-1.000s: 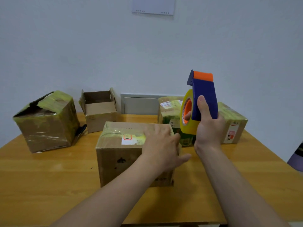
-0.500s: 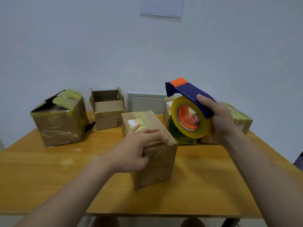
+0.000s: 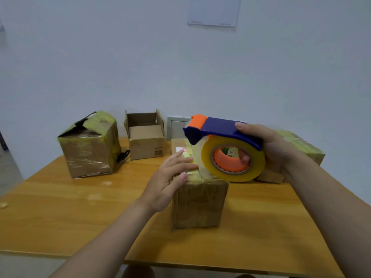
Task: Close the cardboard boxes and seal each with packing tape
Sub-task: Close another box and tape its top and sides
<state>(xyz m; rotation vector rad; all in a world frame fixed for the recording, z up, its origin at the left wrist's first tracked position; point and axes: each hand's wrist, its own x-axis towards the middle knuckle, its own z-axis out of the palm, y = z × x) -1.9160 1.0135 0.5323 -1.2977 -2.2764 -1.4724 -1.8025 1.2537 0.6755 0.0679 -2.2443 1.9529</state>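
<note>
Table [image 3: 70, 213] is carrying the centre box [image 3: 198, 205] mid-board, lid shut. Tape dispenser [image 3: 220, 130] is hanging just over its top, right hand [image 3: 275, 145] clasping the handle. Left hand [image 3: 170, 181] is pressing flat, fingers straight. Judging best: running tape along the seam, lid pinned. Front edge lying near; open wood lying left.
</note>
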